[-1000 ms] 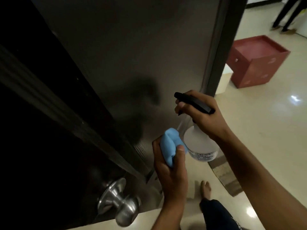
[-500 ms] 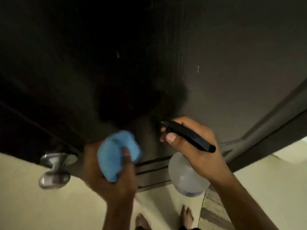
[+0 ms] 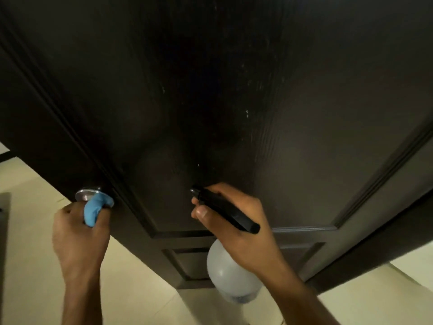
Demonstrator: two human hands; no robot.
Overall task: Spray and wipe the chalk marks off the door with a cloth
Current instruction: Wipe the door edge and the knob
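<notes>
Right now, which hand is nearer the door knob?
Left. The left hand, holding the blue cloth, is right at the door knob; the right hand holds the spray bottle further right.

A dim doorway over pale flooring

Glossy cream floor tiles [image 3: 28, 266] spread beneath and to both sides, catching soft light, while a dark strip [image 3: 3, 242] edges the left margin.

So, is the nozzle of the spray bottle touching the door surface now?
Cannot tell. In the head view the spray bottle, held by the right hand, points its nozzle at the dark door, but black on dark hides any gap.
</notes>
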